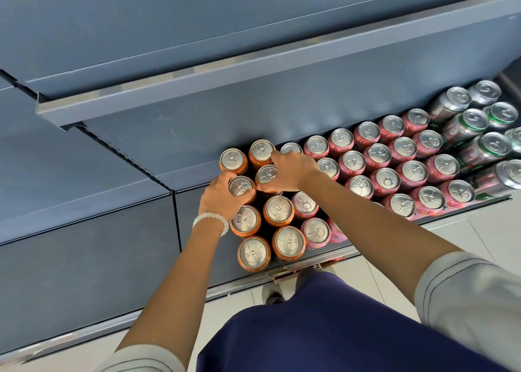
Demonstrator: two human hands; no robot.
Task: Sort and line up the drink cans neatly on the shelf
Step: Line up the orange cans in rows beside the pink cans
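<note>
Left hand (221, 195) grips one orange can (241, 187), right hand (290, 171) grips its neighbour (266, 174) on the shelf (197, 211)

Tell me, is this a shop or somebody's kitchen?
Most likely a shop. Dozens of drink cans stand in rows by kind, orange cans beside pink cans, on a long grey metal shelf. A strip along the shelf's front edge looks made for price tags.

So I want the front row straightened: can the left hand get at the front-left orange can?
Probably yes: the left hand grips a can just behind, and the front-left orange can stands uncovered at the shelf edge.
</note>
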